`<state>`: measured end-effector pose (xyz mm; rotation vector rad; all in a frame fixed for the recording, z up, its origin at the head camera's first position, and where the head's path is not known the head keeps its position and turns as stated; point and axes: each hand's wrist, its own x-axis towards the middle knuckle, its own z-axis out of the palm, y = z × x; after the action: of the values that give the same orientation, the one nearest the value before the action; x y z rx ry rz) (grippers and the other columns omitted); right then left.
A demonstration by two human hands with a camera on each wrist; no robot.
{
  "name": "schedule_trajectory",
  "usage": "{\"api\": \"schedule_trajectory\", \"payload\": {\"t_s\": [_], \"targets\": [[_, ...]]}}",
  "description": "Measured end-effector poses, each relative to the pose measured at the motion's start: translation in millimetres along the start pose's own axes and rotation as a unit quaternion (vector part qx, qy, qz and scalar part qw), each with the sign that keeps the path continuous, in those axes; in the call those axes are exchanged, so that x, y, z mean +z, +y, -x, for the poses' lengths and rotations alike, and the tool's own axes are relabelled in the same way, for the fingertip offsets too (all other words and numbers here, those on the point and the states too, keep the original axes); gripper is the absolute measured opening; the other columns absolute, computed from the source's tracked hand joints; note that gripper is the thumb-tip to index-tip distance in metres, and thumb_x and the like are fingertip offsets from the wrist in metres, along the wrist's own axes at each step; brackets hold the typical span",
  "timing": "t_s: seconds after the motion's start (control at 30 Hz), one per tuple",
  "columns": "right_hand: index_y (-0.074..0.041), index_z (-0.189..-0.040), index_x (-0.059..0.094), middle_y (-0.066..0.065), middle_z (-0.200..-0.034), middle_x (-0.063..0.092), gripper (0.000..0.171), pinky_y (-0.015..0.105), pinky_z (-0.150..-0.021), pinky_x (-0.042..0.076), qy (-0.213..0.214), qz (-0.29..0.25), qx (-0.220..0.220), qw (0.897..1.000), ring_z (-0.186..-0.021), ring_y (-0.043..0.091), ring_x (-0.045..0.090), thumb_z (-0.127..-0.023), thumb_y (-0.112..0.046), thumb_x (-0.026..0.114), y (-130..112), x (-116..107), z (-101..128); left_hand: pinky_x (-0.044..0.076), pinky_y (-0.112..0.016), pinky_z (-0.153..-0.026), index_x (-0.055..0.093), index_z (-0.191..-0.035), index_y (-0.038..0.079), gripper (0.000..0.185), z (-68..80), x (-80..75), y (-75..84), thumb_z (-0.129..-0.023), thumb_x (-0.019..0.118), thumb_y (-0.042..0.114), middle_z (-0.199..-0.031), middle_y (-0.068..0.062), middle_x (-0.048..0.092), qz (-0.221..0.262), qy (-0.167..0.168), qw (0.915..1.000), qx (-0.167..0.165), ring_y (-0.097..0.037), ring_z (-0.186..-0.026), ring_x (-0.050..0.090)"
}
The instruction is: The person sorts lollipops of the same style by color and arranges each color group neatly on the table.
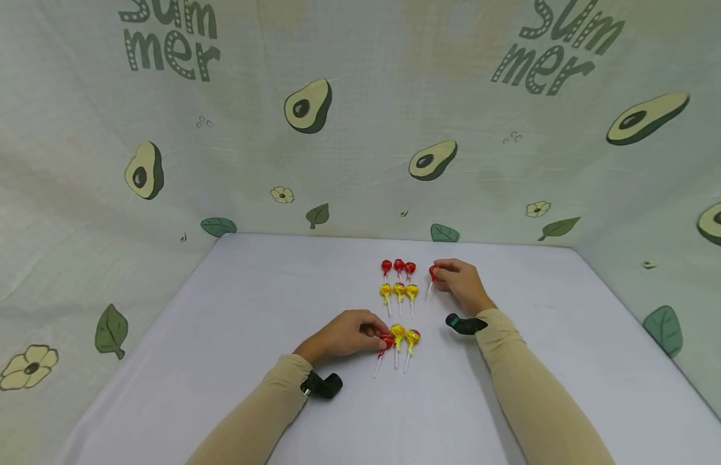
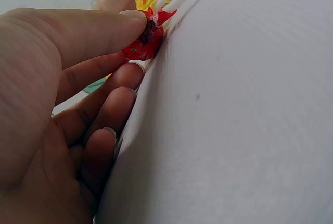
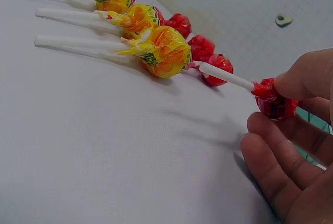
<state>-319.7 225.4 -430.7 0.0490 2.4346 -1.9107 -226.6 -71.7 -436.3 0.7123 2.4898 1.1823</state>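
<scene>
Left hand [image 1: 343, 336] pinching red lollipop [image 1: 386, 340], right hand [image 1: 462, 284] pinching another red lollipop [image 1: 433, 273], well apart

i see a white tabletop [image 1: 232, 336] under me, walled on three sides by a pale green cloth backdrop [image 1: 360, 174] printed with halved avocados, leaves, small flowers and the word "summer". on the tabletop lie a row of three red lollipops [image 1: 398, 266] and, just in front of it, a row of three yellow lollipops [image 1: 398, 291], sticks toward me. two more yellow lollipops [image 1: 405, 336] lie side by side nearer to me.
</scene>
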Motion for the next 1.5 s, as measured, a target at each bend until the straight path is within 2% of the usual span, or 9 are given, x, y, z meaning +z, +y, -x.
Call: {"api": "schedule_trajectory", "payload": {"t_s": [0.53,0.93,1.13,1.5], "targets": [[-0.002,-0.136,0.059,0.016,-0.132,0.059,0.041,0.025,-0.075,0.055,0.015,0.046,-0.01,0.999,-0.109,0.024,0.057,-0.1,-0.019,0.062,-2,2,-13,0.047,-0.028,-0.076,0.074,-0.103,0.032,0.016,-2.0,-2.3,4.9,-0.088,0.078,0.034,-0.094,0.012,0.064,-0.001,-0.003,1.0,0.004,-0.01,-0.088,0.057],[-0.003,-0.135,0.061,0.016,-0.131,0.06,0.039,0.024,-0.071,0.054,0.022,0.071,-0.009,0.997,-0.106,0.025,0.057,-0.099,-0.018,0.061,2,3,-17,0.047,-0.028,-0.078,0.074,-0.103,0.032,0.016,-3.1,3.1,6.2,-0.088,0.078,0.035,-0.095,0.014,0.064,-0.004,-0.002,1.0,0.004,-0.009,-0.089,0.056],[-0.004,-0.133,0.062,0.016,-0.129,0.061,0.037,0.023,-0.068,0.052,0.022,0.093,-0.01,0.995,-0.098,0.025,0.057,-0.1,-0.021,0.061,4,7,-20,0.047,-0.028,-0.078,0.074,-0.103,0.033,0.015,-2.4,4.0,3.6,-0.088,0.078,0.036,-0.095,0.015,0.064,-0.007,0.0,1.0,0.005,-0.008,-0.089,0.057],[-0.008,-0.132,0.064,0.013,-0.127,0.062,0.036,0.028,-0.072,0.052,0.017,0.148,-0.023,0.989,-0.099,0.027,0.057,-0.101,-0.025,0.059,3,16,-25,0.047,-0.028,-0.077,0.074,-0.102,0.034,0.014,-0.8,2.3,-0.1,-0.088,0.078,0.036,-0.094,0.015,0.064,-0.008,0.007,0.9999,0.002,-0.008,-0.088,0.057]]}}
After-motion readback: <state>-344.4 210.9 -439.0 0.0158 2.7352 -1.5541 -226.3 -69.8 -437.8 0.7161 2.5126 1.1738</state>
